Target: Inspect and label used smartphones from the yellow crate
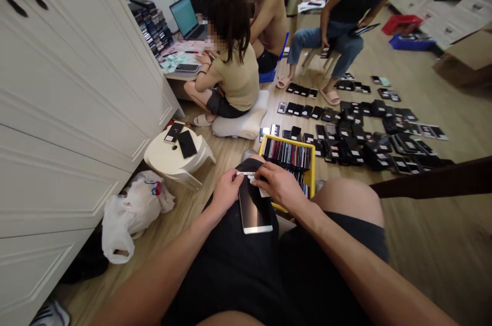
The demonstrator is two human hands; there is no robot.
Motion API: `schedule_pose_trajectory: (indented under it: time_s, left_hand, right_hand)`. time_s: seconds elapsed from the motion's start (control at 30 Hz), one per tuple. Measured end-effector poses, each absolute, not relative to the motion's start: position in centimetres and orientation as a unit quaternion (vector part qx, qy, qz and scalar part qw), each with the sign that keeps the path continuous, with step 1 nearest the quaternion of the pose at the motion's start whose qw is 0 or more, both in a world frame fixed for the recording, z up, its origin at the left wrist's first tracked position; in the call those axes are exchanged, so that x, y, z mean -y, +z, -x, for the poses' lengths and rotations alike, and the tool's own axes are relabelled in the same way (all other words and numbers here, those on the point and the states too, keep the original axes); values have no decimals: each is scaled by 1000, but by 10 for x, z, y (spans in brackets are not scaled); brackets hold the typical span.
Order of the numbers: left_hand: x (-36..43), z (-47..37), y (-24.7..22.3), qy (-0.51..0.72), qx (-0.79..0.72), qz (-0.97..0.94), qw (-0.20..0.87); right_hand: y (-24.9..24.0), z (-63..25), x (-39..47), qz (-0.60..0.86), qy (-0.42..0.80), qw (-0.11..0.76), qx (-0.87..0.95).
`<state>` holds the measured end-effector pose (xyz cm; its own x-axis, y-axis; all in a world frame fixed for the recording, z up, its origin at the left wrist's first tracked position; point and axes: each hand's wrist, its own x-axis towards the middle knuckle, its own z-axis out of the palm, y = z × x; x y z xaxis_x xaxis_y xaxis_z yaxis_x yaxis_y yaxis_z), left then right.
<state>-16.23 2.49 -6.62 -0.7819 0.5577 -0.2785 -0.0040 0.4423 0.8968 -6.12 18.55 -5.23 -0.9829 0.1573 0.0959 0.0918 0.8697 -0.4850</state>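
Note:
A smartphone (255,209) with a pale frame and a dark, shiny screen lies on my lap, its top end pointing away from me. My left hand (226,190) is closed on its upper left corner, with thumb and finger at the edge. My right hand (280,182) bends over the upper right part of the phone, fingertips pinched together at a small white label (264,192). Those fingers partly cover the label and the phone's top. Just beyond my hands, a yellow crate (313,162) between my legs holds tightly packed rows of phones.
Many phones (346,146) lie in rows on the floor at right. A white stool (161,159) with two phones stands left, near a plastic bag (134,203) and white cabinet (57,110). Three people sit ahead, one by a laptop (186,16). A dark bar (434,180) crosses at right.

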Motion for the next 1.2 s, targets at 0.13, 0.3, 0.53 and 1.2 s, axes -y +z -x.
schedule_pose_trajectory:
  time_s: [0.13,0.3,0.53,1.2]
  left_hand:
    - [-26,165,-66,492,-808,-174,273]
    - [-24,163,-66,489,-816,-172,254]
    - [-23,160,-69,489,-813,-180,260]
    - [-23,159,-71,446,-845,-211,208]
  right_hand:
    - [-57,66,-185,39,236,80,968]
    - [-55,65,-181,95,263,87,956]
    - [-48,56,-175,121,256,71,956]
    - [-49,58,-178,165,352,62,920]
